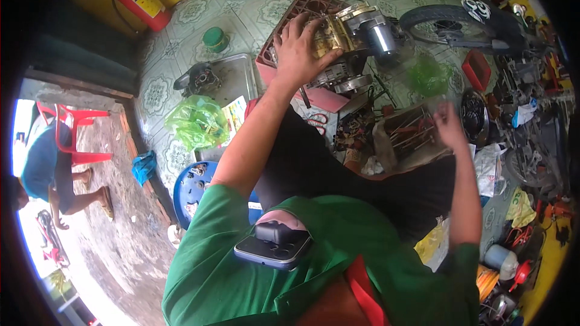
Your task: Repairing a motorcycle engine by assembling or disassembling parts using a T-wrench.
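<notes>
My left hand [302, 48] lies over the gold-coloured casing of a small engine [335, 36], its thumb and fingers spread around it in a hold. The engine rests on a brown plastic crate [305, 7], and its silver cylinder points to the right. To the right, my right hand [447, 124] is smeared by motion beside a tool tray [389, 145] of long metal tools. Its fingers are too blurred to read, and I cannot make out anything in them. A green plastic bag [430, 76] lies just beyond this hand. Red-handled pliers or scissors [317, 122] lie between my knees.
At left are a metal tray [241, 75] with a dark engine part [198, 78], a green bag [198, 122] and a blue basin [208, 175] of small parts. A wheel [444, 24] and a red bin [476, 69] stand right. Another person [51, 172] is outside the doorway.
</notes>
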Motion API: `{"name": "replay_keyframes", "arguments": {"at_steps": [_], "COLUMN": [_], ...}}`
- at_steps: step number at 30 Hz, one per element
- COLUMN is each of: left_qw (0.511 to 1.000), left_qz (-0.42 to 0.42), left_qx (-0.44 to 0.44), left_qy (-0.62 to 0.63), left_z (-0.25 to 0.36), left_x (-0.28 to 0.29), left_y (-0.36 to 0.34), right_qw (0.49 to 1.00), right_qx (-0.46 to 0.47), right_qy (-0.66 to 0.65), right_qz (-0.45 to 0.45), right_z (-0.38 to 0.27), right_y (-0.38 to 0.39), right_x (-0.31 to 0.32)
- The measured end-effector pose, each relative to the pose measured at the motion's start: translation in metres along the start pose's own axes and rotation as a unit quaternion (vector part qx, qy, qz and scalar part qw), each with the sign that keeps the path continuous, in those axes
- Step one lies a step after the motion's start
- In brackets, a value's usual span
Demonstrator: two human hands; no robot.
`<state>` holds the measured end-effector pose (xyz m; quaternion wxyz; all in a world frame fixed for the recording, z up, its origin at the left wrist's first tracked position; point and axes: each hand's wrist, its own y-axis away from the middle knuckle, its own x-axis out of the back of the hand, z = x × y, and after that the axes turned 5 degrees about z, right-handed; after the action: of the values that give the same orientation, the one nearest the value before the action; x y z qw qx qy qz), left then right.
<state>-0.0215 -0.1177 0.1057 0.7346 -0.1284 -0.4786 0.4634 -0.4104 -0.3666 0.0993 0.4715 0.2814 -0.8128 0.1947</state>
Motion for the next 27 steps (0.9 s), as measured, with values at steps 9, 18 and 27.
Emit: {"name": "replay_keyframes", "arguments": {"at_steps": [9, 18, 27], "left_qw": [0.998, 0.995, 0.966], "left_qz": [-0.028, -0.083, 0.031], "left_qx": [-0.015, -0.056, 0.250], "left_qy": [-0.045, 0.023, 0.052], "left_z": [0.007, -0.006, -0.055], "left_x": [-0.001, 0.007, 0.059], "left_y": [0.007, 0.007, 0.118], "right_qw": [0.993, 0.979, 0.964], "right_qx": [0.037, 0.022, -0.016], "right_qy": [-0.023, -0.170, -0.121], "right_qz": [-0.112, -0.107, -0.237], "right_z": [-0.041, -0.072, -0.041], "right_y": [-0.096, -0.177, -0.200], "right_x": [0.020, -0.018, -0.080]}}
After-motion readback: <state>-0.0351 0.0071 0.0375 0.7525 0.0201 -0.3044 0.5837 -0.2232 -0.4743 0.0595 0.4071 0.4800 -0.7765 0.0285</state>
